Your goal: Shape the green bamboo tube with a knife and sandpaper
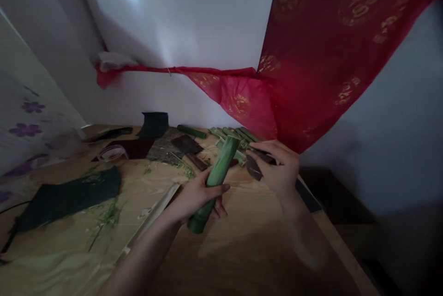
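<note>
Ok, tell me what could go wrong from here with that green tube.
The green tube is round and only the left hand grips it, so it might twist or slip. The right hand holds a dark piece close to the tube's upper end and could knock it. Loose shavings on the table might get scattered.

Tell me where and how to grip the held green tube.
Grip the tube by its bare upper half, probably from the right: it is round, its top end tilts right, and the left hand wraps it lower down.
</note>
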Action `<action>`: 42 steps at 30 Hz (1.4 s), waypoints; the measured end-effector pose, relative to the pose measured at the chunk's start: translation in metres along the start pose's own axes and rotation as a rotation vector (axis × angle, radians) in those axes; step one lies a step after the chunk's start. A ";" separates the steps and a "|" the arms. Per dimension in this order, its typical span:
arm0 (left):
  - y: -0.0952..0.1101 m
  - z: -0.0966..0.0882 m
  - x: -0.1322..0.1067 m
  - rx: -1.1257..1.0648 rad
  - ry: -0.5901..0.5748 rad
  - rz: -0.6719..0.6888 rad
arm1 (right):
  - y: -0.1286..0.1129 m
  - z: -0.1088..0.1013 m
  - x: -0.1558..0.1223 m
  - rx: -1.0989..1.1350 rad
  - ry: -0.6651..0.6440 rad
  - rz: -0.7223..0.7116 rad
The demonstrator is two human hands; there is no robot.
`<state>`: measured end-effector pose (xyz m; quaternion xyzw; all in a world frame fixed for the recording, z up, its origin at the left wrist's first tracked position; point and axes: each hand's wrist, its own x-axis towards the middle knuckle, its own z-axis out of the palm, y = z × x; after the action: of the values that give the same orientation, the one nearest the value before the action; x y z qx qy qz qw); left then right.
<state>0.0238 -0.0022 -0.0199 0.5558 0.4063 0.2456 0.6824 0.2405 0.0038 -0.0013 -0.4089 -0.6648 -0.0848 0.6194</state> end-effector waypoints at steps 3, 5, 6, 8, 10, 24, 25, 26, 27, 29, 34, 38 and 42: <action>0.001 0.006 -0.004 0.192 0.083 0.049 | -0.010 0.007 -0.003 -0.041 -0.013 -0.200; 0.000 0.009 -0.006 0.203 0.075 0.049 | -0.014 0.011 -0.005 -0.060 -0.012 -0.251; 0.000 0.009 -0.005 0.204 0.072 0.058 | -0.016 0.013 -0.006 -0.060 -0.016 -0.253; -0.002 0.009 -0.004 0.257 0.120 0.138 | -0.018 0.015 -0.008 -0.052 -0.026 -0.242; -0.005 0.008 -0.001 0.345 0.207 0.259 | -0.019 0.017 -0.011 -0.047 -0.052 -0.235; -0.006 0.006 0.006 0.577 0.388 0.272 | -0.032 0.037 -0.033 -0.023 -0.150 -0.241; -0.004 0.006 0.005 0.590 0.398 0.278 | -0.035 0.039 -0.035 -0.034 -0.151 -0.266; -0.003 0.006 0.004 0.616 0.411 0.280 | -0.037 0.040 -0.036 -0.043 -0.152 -0.280; -0.002 0.007 0.003 0.648 0.423 0.276 | -0.038 0.041 -0.036 -0.052 -0.148 -0.279; -0.001 0.009 0.000 0.710 0.437 0.252 | -0.034 0.040 -0.034 -0.082 -0.112 -0.254; -0.001 0.020 -0.005 0.779 0.434 0.191 | -0.009 0.030 -0.020 -0.146 0.020 -0.180; 0.000 0.021 -0.005 0.791 0.429 0.197 | -0.013 0.027 -0.018 -0.103 0.092 -0.141; 0.002 0.013 -0.005 0.863 0.458 0.214 | -0.026 0.034 -0.026 -0.070 -0.069 -0.286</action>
<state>0.0324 -0.0130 -0.0154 0.7578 0.5510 0.2394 0.2547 0.1949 -0.0037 -0.0217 -0.3343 -0.7338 -0.1812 0.5630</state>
